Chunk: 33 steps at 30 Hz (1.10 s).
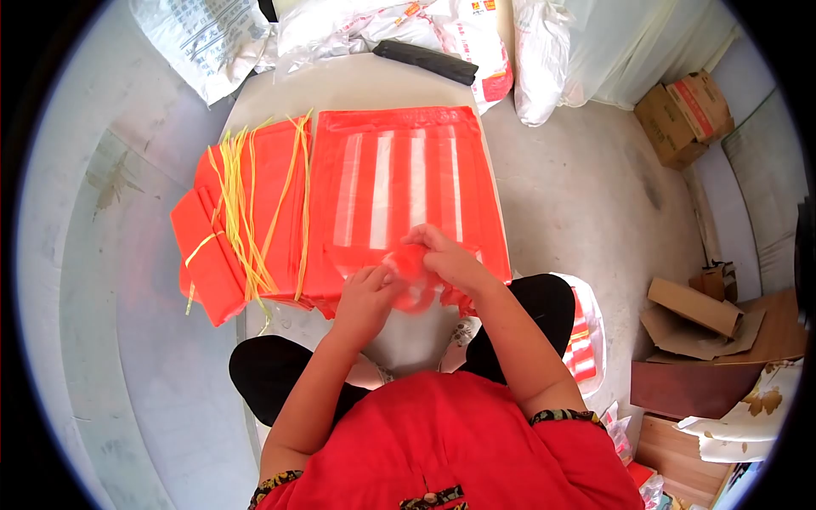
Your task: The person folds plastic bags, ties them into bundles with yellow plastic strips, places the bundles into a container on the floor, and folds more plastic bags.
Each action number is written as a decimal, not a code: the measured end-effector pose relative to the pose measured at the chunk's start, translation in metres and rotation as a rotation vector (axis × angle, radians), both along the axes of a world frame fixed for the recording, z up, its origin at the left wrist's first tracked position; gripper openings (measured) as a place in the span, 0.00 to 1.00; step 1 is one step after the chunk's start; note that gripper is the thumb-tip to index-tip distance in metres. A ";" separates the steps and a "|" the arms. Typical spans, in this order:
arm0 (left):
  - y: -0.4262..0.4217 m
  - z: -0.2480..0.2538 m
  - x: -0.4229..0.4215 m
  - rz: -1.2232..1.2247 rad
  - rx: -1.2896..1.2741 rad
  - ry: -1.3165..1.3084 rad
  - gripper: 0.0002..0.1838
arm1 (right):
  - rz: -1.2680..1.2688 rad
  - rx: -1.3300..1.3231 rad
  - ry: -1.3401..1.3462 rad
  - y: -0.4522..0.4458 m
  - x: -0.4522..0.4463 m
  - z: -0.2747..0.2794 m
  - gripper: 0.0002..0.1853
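A stack of red plastic bags with clear stripes (395, 178) lies flat on the table in front of me. At its near edge, my left hand (367, 302) has its fingers closed on a crumpled, motion-blurred piece of red and clear plastic bag (410, 270). The same piece is pinched by my right hand (455, 262), slightly farther forward and to the right. Which layer of the stack it belongs to is hard to see. Left of the stack are folded red bags (212, 263), with yellow ties (242, 212) lying across them.
A black roll (425, 61) and white plastic sacks (331, 30) are at the table's far end. On the floor to the right stand cardboard boxes (684, 119). A white container (586, 340) with red striped plastic is beside my right knee. A pale wall (144, 280) runs along the left.
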<state>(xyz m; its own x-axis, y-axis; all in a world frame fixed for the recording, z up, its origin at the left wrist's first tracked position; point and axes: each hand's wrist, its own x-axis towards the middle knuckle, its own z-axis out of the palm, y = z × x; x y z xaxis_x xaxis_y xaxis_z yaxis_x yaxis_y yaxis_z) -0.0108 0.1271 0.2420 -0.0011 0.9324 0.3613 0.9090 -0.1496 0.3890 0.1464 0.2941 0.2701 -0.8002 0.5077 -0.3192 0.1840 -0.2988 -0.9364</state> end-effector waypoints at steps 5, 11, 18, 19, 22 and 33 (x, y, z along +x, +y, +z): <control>0.002 0.004 0.004 0.014 0.066 -0.031 0.20 | 0.015 0.069 -0.055 0.003 -0.011 -0.006 0.30; 0.002 0.001 0.005 0.037 0.099 -0.061 0.19 | 0.035 0.297 -0.128 0.011 -0.022 -0.027 0.24; -0.001 0.004 0.009 0.044 0.146 -0.082 0.18 | 0.061 0.580 -0.099 0.013 -0.021 -0.021 0.25; -0.001 0.003 0.009 0.044 0.142 -0.085 0.18 | 0.067 0.578 -0.114 0.014 -0.019 -0.022 0.25; -0.001 0.001 0.009 0.048 0.147 -0.088 0.19 | 0.095 0.592 -0.207 0.012 -0.017 -0.006 0.26; -0.001 -0.001 0.008 0.061 0.167 -0.070 0.19 | 0.015 0.753 -0.269 0.013 -0.023 -0.007 0.24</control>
<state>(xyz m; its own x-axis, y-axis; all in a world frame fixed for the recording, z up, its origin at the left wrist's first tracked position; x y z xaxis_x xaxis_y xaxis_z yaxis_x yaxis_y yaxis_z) -0.0029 0.1256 0.2410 -0.0867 0.8569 0.5082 0.8899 -0.1626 0.4261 0.1232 0.3069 0.2631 -0.7529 0.6536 -0.0775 0.4310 0.4006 -0.8086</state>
